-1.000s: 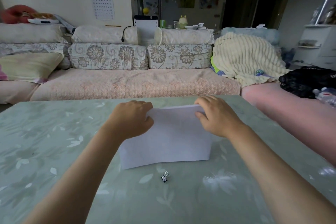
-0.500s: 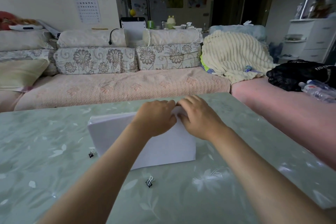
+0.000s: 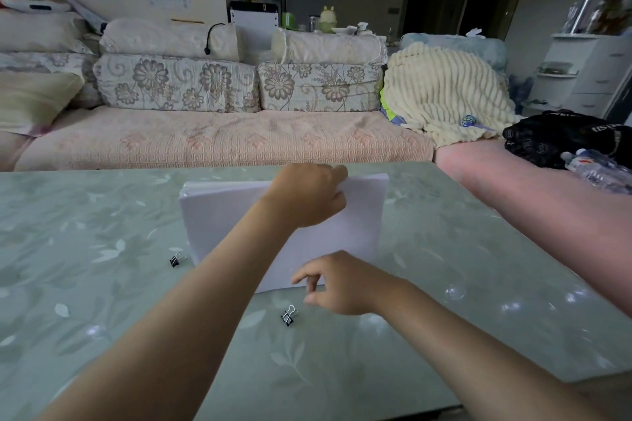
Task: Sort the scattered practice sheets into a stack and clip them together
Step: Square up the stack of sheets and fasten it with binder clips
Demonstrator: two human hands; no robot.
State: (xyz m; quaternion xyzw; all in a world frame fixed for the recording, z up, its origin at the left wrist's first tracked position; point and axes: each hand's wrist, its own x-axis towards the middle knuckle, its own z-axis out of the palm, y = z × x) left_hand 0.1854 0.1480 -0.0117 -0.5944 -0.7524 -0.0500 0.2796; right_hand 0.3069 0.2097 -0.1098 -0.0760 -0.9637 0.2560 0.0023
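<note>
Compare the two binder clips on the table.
The near binder clip lies in front of the paper stack, close to the right hand; the far binder clip lies beside the stack's left edge, away from both hands. Both are small, black, wire-handled and unused.

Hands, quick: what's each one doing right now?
Left hand: closed on the top edge of the paper stack.
Right hand: open, empty, fingers spread just above the nearer binder clip.
</note>
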